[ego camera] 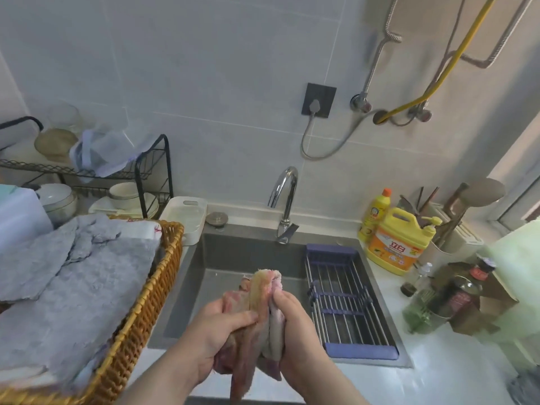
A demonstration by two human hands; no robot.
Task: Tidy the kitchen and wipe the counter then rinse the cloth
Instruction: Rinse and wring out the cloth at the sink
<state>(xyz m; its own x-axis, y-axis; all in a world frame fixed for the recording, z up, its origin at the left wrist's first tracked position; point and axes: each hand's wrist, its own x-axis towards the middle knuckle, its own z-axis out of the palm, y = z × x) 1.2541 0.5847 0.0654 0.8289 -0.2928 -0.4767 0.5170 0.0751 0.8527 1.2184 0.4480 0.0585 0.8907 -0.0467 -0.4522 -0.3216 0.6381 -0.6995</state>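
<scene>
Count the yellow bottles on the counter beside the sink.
2. A slim orange-capped bottle stands by the wall, right of the faucet. A larger pump jug stands just in front of it, at the sink's corner. Clutter further right could hide more.

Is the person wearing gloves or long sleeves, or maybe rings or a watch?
No gloves: the left hand and the right hand are both bare. No ring, watch or bracelet shows on the parts in view. The left forearm and the right forearm are bare too, with no sleeve visible down to the picture's edge.
</scene>
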